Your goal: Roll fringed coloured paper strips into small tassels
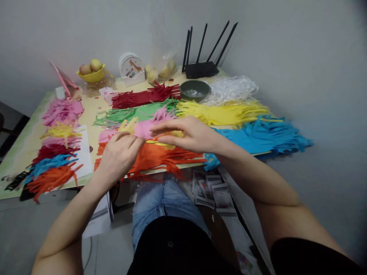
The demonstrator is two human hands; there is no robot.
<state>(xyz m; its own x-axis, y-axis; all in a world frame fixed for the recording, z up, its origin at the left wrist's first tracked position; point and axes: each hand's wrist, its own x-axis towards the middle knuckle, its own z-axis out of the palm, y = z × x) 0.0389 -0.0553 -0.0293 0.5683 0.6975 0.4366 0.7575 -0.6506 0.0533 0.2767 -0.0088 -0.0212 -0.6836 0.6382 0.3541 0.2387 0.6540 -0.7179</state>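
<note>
Paper fringe, pink [149,124], sits pinched between your two hands above the near edge of the table [91,110], over the orange strips [155,158]. Your left hand [119,154] closes thumb and fingers on its near-left end; your right hand [187,133] lies flat across its right part, fingers pointing left and pressed together on it. The piece runs left to right, with cut tips fanning up and away from you, and both hands touch it, the right covering more. A yellow piece [129,125] peeks out just beside the pink one, and more yellow shows under your right palm; you cannot tell whether these are joined. Beyond lie green strips [134,113], dark red strips [145,96], yellow strips [226,113] and blue strips [263,137]. The right hand hides the piece's far end.
</note>
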